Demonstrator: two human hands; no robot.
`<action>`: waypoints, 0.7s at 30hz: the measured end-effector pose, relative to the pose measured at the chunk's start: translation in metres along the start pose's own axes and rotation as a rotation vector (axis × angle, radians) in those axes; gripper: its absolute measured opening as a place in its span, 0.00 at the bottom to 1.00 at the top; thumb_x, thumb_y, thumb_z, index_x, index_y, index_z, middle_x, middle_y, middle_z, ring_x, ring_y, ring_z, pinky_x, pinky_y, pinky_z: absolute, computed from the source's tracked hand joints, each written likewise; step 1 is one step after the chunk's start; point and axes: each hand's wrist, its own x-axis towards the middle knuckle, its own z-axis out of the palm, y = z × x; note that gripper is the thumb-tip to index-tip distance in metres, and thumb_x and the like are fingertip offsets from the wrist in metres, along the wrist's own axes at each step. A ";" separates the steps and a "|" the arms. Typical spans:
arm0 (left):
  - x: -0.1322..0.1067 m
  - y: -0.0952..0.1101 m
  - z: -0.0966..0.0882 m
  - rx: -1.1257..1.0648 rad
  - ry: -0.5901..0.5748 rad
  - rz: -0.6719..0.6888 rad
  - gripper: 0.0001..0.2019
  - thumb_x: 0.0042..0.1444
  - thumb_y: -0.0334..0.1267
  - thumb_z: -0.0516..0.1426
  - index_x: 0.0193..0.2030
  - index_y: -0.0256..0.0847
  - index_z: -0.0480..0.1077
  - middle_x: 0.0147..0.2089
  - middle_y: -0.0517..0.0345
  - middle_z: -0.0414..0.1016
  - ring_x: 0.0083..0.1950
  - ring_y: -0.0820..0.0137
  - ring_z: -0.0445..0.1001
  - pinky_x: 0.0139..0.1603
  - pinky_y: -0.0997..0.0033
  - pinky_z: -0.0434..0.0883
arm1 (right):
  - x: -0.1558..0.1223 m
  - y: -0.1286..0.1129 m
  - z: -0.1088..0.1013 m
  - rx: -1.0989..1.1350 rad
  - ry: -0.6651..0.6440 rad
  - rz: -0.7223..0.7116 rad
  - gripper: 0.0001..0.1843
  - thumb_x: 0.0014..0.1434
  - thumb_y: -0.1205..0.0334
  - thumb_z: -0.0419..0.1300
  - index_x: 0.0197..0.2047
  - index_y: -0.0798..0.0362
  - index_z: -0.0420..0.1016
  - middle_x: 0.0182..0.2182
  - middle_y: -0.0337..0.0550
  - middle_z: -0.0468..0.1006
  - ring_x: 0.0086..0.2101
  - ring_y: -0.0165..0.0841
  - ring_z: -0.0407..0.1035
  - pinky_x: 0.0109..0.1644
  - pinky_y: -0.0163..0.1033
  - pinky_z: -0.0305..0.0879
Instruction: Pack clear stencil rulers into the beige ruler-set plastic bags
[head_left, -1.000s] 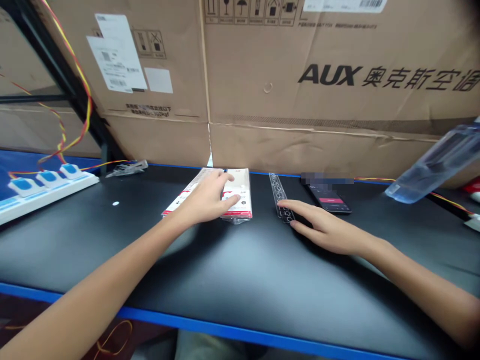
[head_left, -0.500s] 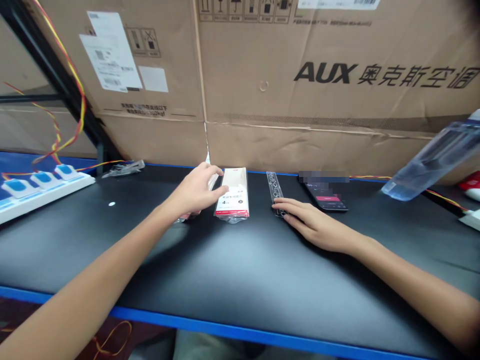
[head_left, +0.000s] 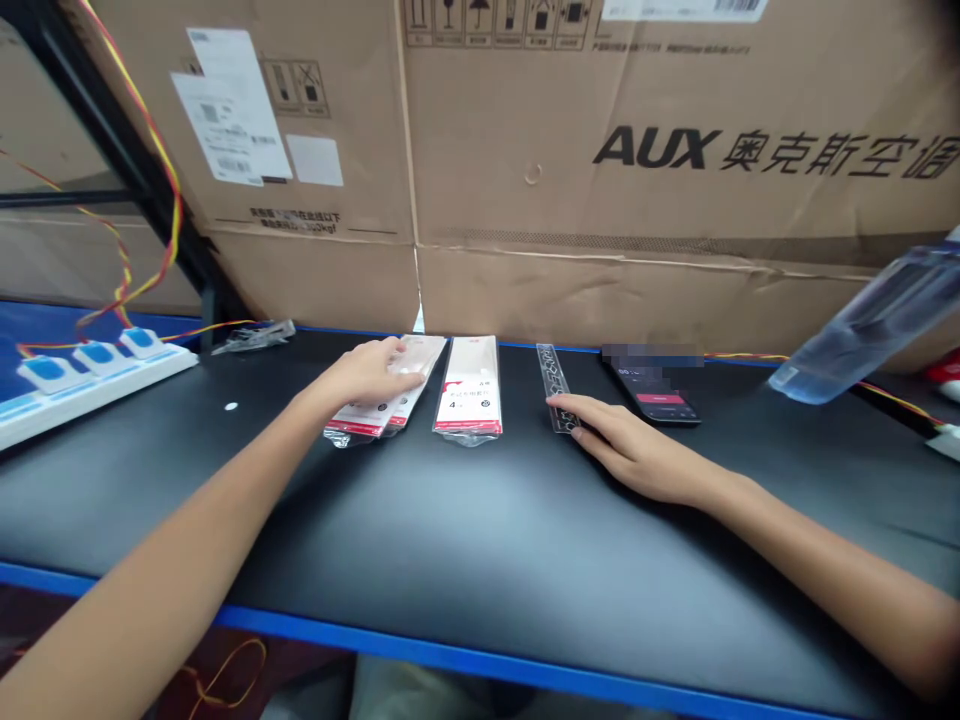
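Observation:
My left hand [head_left: 367, 372] lies over some flat plastic-wrapped packets [head_left: 360, 425] with white faces and red lower edges, its thumb apart from the fingers. They overlap, and the hand covers their middle. Just right of them, a similar packet [head_left: 469, 390] marked with a 4 lies flat on the black tabletop [head_left: 480, 540]. My right hand [head_left: 619, 440] has its fingers closed across the lower part of a clear ruler [head_left: 553, 370] with cut-out shapes, which rests on the table.
A phone [head_left: 652, 390] with a lit screen lies beyond my right hand. At right, a clear bottle [head_left: 862, 325] is tilted. A white power strip [head_left: 112, 385] is at left, near crumpled plastic [head_left: 255, 338]. A large cardboard box [head_left: 510, 210] forms the back.
My left hand has moved left, from beside the middle packet onto the left packets, which now show more. My right hand stays on the ruler. The view has shifted slightly.

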 end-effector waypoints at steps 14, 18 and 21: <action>-0.040 0.055 -0.012 -0.384 0.201 0.286 0.29 0.44 0.55 0.66 0.51 0.44 0.71 0.55 0.52 0.75 0.50 0.57 0.75 0.52 0.57 0.71 | -0.006 -0.039 0.005 0.322 0.123 -0.145 0.28 0.68 0.58 0.56 0.69 0.40 0.58 0.62 0.46 0.70 0.59 0.43 0.66 0.65 0.54 0.63; -0.075 0.096 0.003 -0.761 -0.013 0.523 0.16 0.50 0.51 0.66 0.39 0.43 0.73 0.55 0.56 0.74 0.49 0.63 0.75 0.53 0.61 0.71 | -0.009 -0.057 0.008 0.814 0.001 0.011 0.27 0.66 0.54 0.59 0.66 0.44 0.62 0.54 0.48 0.77 0.53 0.39 0.73 0.60 0.50 0.69; -0.093 0.111 0.012 -0.756 -0.011 0.559 0.14 0.50 0.51 0.67 0.35 0.44 0.74 0.57 0.57 0.71 0.55 0.62 0.72 0.57 0.61 0.69 | -0.009 -0.063 0.011 1.037 -0.102 0.065 0.22 0.64 0.51 0.62 0.58 0.50 0.74 0.49 0.49 0.81 0.49 0.40 0.76 0.56 0.49 0.71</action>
